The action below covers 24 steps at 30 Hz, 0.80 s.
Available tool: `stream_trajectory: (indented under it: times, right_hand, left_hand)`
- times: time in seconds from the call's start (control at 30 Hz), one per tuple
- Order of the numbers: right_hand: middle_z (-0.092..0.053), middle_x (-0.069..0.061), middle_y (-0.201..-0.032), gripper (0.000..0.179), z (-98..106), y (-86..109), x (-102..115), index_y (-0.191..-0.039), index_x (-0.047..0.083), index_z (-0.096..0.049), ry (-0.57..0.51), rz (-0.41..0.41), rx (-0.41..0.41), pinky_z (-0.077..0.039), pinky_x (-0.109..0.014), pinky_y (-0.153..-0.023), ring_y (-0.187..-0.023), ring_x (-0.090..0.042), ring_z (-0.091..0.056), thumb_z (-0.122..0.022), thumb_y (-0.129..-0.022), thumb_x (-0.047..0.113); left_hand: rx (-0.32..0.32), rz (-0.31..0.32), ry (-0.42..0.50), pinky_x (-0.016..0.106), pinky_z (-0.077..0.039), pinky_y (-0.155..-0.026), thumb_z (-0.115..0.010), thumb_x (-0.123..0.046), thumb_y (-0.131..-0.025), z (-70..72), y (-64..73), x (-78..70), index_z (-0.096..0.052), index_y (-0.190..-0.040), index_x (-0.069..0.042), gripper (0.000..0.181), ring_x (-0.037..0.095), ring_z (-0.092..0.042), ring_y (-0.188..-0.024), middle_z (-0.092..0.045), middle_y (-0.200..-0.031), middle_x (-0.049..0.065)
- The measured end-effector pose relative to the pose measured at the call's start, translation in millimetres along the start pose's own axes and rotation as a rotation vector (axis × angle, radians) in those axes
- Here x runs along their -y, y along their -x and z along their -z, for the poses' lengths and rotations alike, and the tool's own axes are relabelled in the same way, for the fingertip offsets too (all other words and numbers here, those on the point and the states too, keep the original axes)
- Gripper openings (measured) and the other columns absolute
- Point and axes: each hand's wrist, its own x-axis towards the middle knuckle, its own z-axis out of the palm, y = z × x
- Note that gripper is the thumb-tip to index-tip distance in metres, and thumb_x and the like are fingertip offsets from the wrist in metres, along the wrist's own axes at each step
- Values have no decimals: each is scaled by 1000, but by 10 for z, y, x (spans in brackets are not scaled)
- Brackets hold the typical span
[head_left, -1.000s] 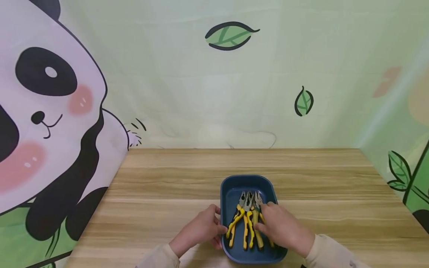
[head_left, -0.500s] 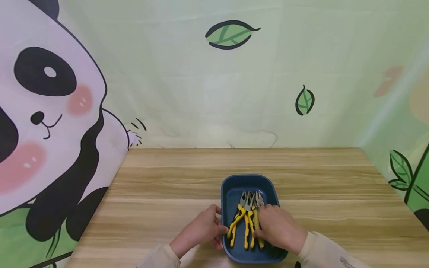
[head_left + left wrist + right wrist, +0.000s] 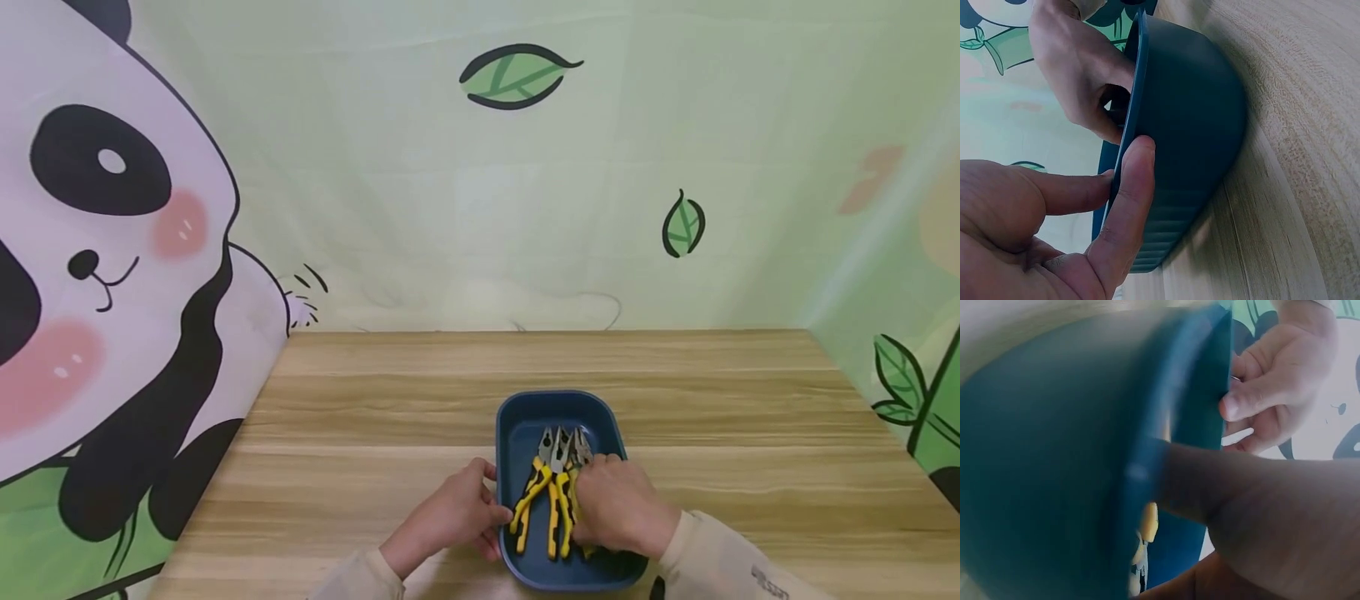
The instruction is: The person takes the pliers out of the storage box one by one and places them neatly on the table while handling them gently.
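Several pliers lie side by side in a blue plastic tray (image 3: 558,407), metal heads pointing away from me. The left pair of pliers (image 3: 531,498) and the middle pair (image 3: 559,500) have yellow-and-black handles. My left hand (image 3: 459,512) pinches the tray's left wall; in the left wrist view its thumb is over the rim and a finger presses the outside. Inside the tray, my right hand (image 3: 624,505) curls round the handles of the right-hand pliers (image 3: 581,448), covering most of them. The right wrist view shows a bit of yellow handle (image 3: 1150,522) past the tray's rim.
The tray stands on a wood-grain table (image 3: 375,417), near its front edge. A green backdrop cloth (image 3: 390,167) printed with a panda and leaves hangs behind the table and at its sides.
My right hand has moved slightly left and closed further over the right-hand pliers, whose handles are now mostly covered. The left hand stays on the tray's wall.
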Motion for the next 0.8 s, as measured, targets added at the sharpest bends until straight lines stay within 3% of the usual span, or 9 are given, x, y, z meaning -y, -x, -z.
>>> stream_trajectory:
  times: [0.13, 0.33, 0.53, 0.8]
  right_hand:
    - [-66, -17, -88, 50, -35, -19, 12, -88, -5, -70, 29, 7, -22, -60, -50, -74, -82, -31, -60, -89, -77, 39]
    - [-64, -22, -89, 58, -71, -24, 38, -98, -12, -68, 66, -10, -64, -62, -51, -74, -83, -34, -62, -88, -78, 39]
    - [-66, -28, -103, 76, -53, -47, 21, -117, -14, -63, 63, -36, 0, -60, -53, -85, -93, -39, -63, -88, -78, 46]
    - [-63, -24, -104, 78, -68, -75, -32, -118, -13, -60, 47, 14, 12, -53, -51, -93, -96, -36, -58, -89, -77, 47]
  left_hand:
    - [0, -20, 9, 41, -64, -50, -68, 8, -94, 1, 5, 9, -43, -126, 7, 40, 21, -65, -50, -66, -80, 17]
    - [-1, -26, 17, 43, -64, -51, -67, 9, -95, 4, -2, 19, -42, -128, 8, 41, 21, -65, -51, -66, -82, 18]
    - [1, -15, 14, 42, -64, -51, -67, 9, -95, -8, -4, 8, -42, -128, 8, 41, 20, -65, -51, -66, -82, 18]
    - [5, -9, 8, 42, -64, -52, -68, 8, -95, -18, -1, -8, -42, -127, 7, 42, 21, -65, -50, -65, -81, 17]
